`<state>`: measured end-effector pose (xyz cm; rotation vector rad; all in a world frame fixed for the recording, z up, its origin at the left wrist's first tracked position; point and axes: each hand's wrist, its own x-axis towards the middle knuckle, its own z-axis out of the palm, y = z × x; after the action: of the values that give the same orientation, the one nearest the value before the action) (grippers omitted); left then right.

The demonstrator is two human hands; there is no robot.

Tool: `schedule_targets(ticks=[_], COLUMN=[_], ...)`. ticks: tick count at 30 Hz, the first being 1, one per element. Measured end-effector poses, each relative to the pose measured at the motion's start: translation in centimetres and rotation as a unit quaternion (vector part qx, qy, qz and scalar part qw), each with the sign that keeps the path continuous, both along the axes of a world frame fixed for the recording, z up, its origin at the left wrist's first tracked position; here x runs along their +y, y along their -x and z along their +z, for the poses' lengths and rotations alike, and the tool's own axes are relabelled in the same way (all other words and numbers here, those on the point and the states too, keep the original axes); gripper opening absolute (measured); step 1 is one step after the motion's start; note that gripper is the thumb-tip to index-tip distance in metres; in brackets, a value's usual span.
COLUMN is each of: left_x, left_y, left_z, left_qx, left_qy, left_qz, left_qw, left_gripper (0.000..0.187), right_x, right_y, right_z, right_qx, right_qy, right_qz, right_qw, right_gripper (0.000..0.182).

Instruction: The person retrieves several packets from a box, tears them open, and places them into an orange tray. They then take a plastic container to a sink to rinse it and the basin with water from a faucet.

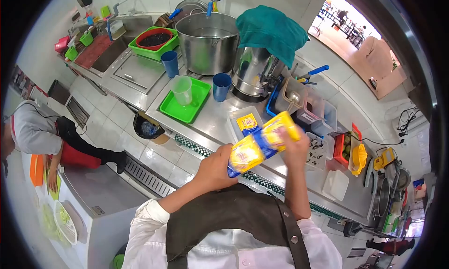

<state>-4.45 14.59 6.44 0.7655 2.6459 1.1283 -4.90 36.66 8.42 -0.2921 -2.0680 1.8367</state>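
The left hand (pixel 214 168) and right hand (pixel 294 145) grip yellow-and-blue plastic packets (pixel 255 150) above the counter, near the white rectangular plastic container (pixel 237 115).

White long-sleeved shirt (pixel 152 241), sleeves pushed up, dark brown apron (pixel 210 215), straps bearing round metallic snaps (pixel 294 239), hands bare.

Bright even indoor light, daylight glare at upper-right opening, motion-blurred right hand (pixel 292 145), curved fisheye distortion, black edges.
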Motion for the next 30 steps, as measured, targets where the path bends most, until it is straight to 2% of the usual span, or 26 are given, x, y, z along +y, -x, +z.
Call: schedule_targets(ticks=[1, 2, 3, 4, 6, 8, 10, 11, 12, 13, 14, 15, 17, 19, 20, 21, 22, 24, 25, 26, 27, 28, 30], left_x=[-0.8, -1.8, -2.9, -3.8, -5.2, -5.2, -3.8, -3.0, -2.4, -1.4, -1.3, -2.6, -4.4, -8.3, -10.7, -14.7, -18.1, -24.0, -26.5, -28.9, -31.7, -34.0, -37.4], left_y=[0.3, 1.0, 1.8, 2.8, 5.8, 9.7, 14.1, 15.6, 16.6, 17.4, 18.2, 18.4, 18.4, 14.0, 13.7, 13.7, 13.3, 13.3, 13.8, 14.5, 15.4, 16.7, 20.2], left_z=[-0.7, -2.1, -3.6, -5.1, -8.8, -15.5, -19.0, -19.9, -20.8, -22.5, -23.7, -24.0, -24.6, -17.5, -18.0, -22.9, -24.7, -27.5, -29.2, -31.5, -35.7, -38.7, -43.6], left_qx=[-0.002, -0.053, -0.102, -0.1, -0.106, -0.028, -0.066, -0.081, -0.095, -0.106, -0.115, -0.112, -0.246, -0.315, -0.311, -0.3, -0.284, -0.264, -0.254, -0.244, -0.224, -0.224, -0.204], left_qy=[0.001, 0.036, 0.071, 0.073, 0.014, -0.055, -0.15, -0.167, -0.182, -0.227, -0.275, -0.279, -0.367, -0.445, -0.507, -0.493, -0.485, -0.469, -0.465, -0.462, -0.451, -0.457, -0.275], left_qz=[0.002, 0.016, 0.03, 0.033, 0.179, 0.241, 0.249, 0.26, 0.276, 0.293, 0.31, 0.331, 0.327, 0.479, 0.533, 0.568, 0.599, 0.635, 0.666, 0.693, 0.704, 0.705, 0.774], left_qw=[1.0, 0.998, 0.992, 0.992, 0.978, 0.969, 0.954, 0.948, 0.939, 0.923, 0.903, 0.895, 0.835, 0.688, 0.602, 0.587, 0.57, 0.553, 0.526, 0.496, 0.501, 0.494, 0.533], left_gripper=[0.064, 0.064, 0.064, 0.064, 0.073, 0.082, 0.075, 0.066, 0.057, 0.049, 0.041, 0.041, 0.044, 0.043, 0.038, 0.031, 0.03, 0.033, 0.038, 0.045, 0.058, 0.058, 0.055], right_x=[0.7, 2.3, 3.7, 5.9, 7.8, 7.9, 8.7, 8.7, 7.8, 9.8, 9.4, 9.1, 9.1, 6.7, 6.2, 5.2, 2.2, -1.8, -4.7, -8.1, -11.1, -12.9, -17.1], right_y=[-0.1, 0.1, -0.3, -0.7, -1.5, -2.7, -4.3, -4.9, -5.3, -6.4, -7.1, -7.6, -7.9, -6.3, -5.8, -5.1, -3.7, -0.3, 1.0, 2.2, 3.8, 5.3, 8.8], right_z=[1.4, 1.9, 3.5, 3.8, 4.9, 5.5, 5.3, 5.1, 5.3, 3.8, 3.4, 3.3, 1.9, 0.6, -0.4, -1.4, -1.1, -1.9, -1.8, -1.5, -1.7, -3.4, -6.0], right_qx=[0.041, 0.12, 0.125, 0.184, 0.269, 0.29, 0.288, 0.281, 0.273, 0.264, 0.241, 0.216, 0.171, 0.202, 0.158, 0.111, 0.08, 0.076, 0.075, -0.016, -0.106, -0.116, -0.161], right_qy=[0.009, 0.022, 0.046, 0.058, 0.028, -0.019, -0.041, -0.026, 0.042, 0.013, 0.032, 0.046, 0.082, 0.055, 0.04, 0.028, 0.021, -0.179, -0.173, -0.162, -0.154, -0.153, -0.108], right_qz=[-0.058, -0.11, -0.185, -0.198, -0.258, -0.288, -0.328, -0.348, -0.358, -0.334, -0.325, -0.315, -0.273, -0.211, -0.133, -0.058, -0.011, 0.15, 0.155, 0.211, 0.264, 0.305, 0.366], right_qw=[0.997, 0.986, 0.974, 0.961, 0.928, 0.912, 0.899, 0.894, 0.892, 0.905, 0.914, 0.923, 0.943, 0.955, 0.978, 0.992, 0.997, 0.969, 0.97, 0.964, 0.946, 0.933, 0.91], right_gripper=[0.021, 0.018, 0.018, 0.02, 0.021, 0.024, 0.026, 0.026, 0.025, 0.029, 0.031, 0.033, 0.039, 0.044, 0.044, 0.043, 0.033, 0.019, 0.019, 0.018, 0.018, 0.021, 0.024])
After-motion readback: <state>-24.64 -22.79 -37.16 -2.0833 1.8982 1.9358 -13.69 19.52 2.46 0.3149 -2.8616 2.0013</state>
